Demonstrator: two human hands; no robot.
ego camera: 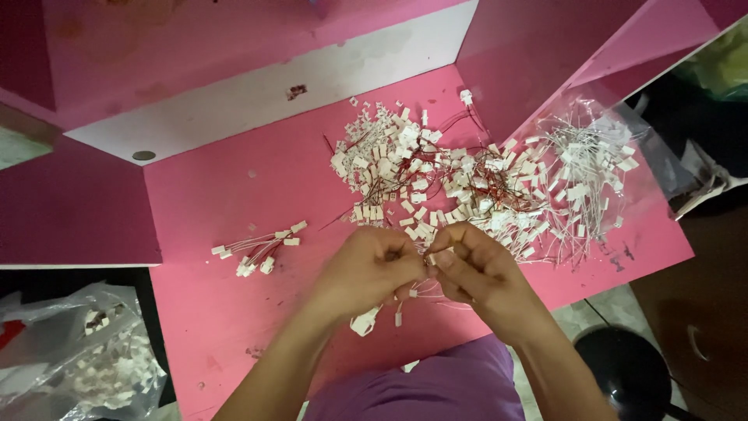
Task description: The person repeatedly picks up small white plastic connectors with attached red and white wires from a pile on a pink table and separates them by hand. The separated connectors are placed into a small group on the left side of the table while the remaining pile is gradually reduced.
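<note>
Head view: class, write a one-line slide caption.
Both hands, left hand and right hand, pinch wired white connectors above a pink table heaped with more.

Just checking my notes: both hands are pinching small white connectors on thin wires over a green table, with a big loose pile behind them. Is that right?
Not quite. The table is pink, not green, as the head view shows. The rest holds: the left hand and right hand pinch small white connectors on thin wires, with the big loose pile behind them.
</note>
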